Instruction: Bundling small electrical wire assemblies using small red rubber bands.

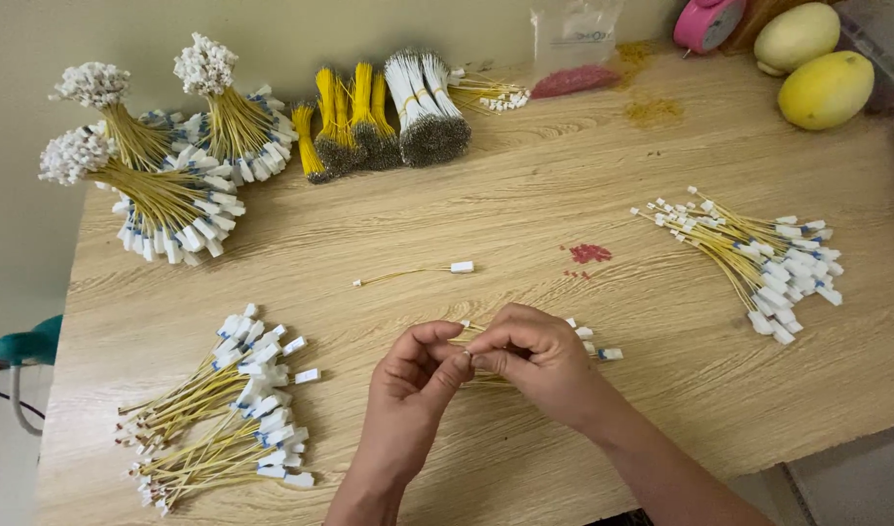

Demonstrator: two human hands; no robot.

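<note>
My left hand (415, 378) and my right hand (531, 354) meet at the near middle of the wooden table (525, 175), fingertips pinched together on a small bunch of yellow wires with white connectors (591, 343); the connector ends stick out to the right of my right hand. A single yellow wire with a white connector (418, 272) lies loose on the table just beyond my hands.
A pile of finished-looking wires (228, 409) lies at the near left, another pile (759, 255) at the right. Tied bundles (165, 146) and yellow and white wire bunches (384, 112) sit at the back. Two yellow fruits (825, 88), a pink round object (708, 21) and a plastic bag (574, 39) are at the back right.
</note>
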